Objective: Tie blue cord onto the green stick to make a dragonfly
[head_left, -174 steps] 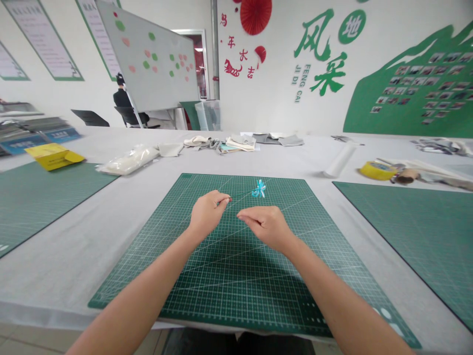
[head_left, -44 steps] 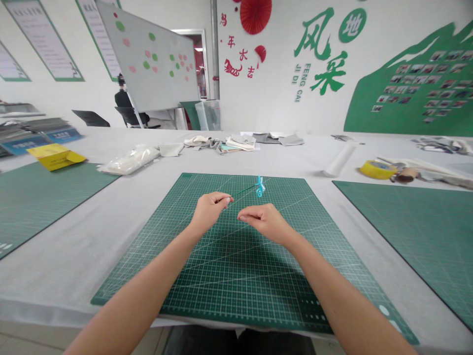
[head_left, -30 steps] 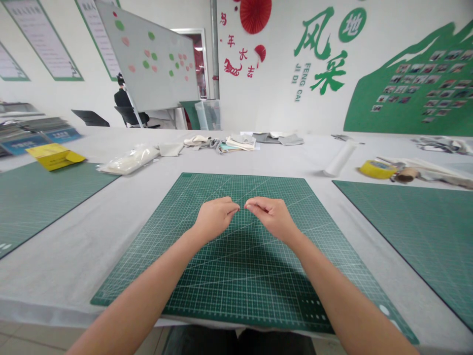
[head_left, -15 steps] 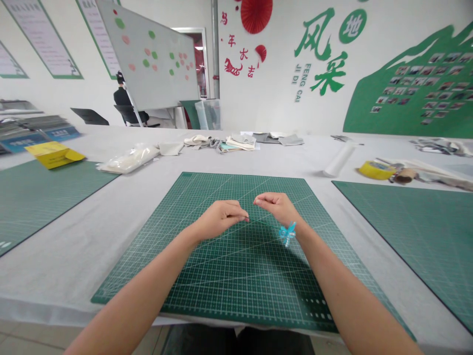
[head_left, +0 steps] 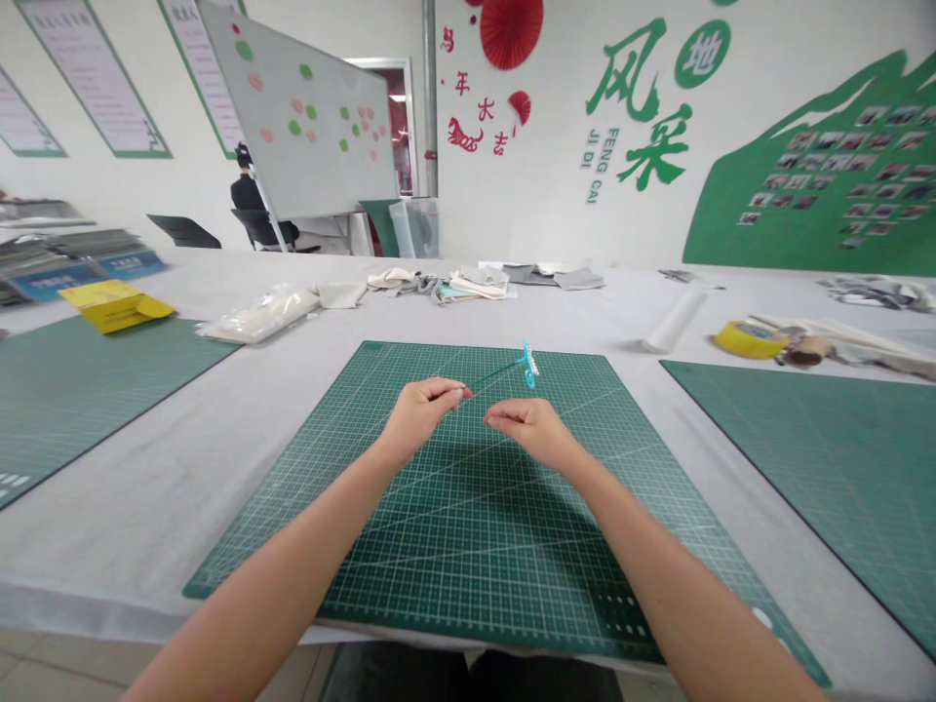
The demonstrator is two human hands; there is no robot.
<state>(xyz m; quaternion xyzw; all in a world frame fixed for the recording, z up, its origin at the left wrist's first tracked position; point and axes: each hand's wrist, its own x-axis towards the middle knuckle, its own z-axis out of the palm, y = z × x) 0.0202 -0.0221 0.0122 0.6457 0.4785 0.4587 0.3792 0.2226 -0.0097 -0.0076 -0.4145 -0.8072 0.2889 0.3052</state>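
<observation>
Above the green cutting mat [head_left: 439, 546], my left hand [head_left: 424, 411] pinches the end of a thin green stem [head_left: 497, 373]. The stem points right and slightly away from me. At its far end is a small turquoise ornament [head_left: 529, 366] with white bead-like parts, seen nearly edge-on. My right hand [head_left: 532, 427] is a little nearer to me and to the right, below the stem and apart from it. Its thumb and fingertips are pressed together; whatever they hold, if anything, is too small to make out.
Cutting mats lie at the left [head_left: 109, 390] and right [head_left: 811, 458]. Farther back are a yellow card [head_left: 117, 304], a plastic-wrapped bundle [head_left: 263, 314], folded cloths [head_left: 479, 283], a white roll [head_left: 677, 319] and yellow tape [head_left: 750, 338]. A person [head_left: 247, 190] sits beyond the table.
The ornament has swung from beside my right wrist to beyond my hands, showing its edge now. My left hand has moved away from me and left; my right hand has come nearer and left.
</observation>
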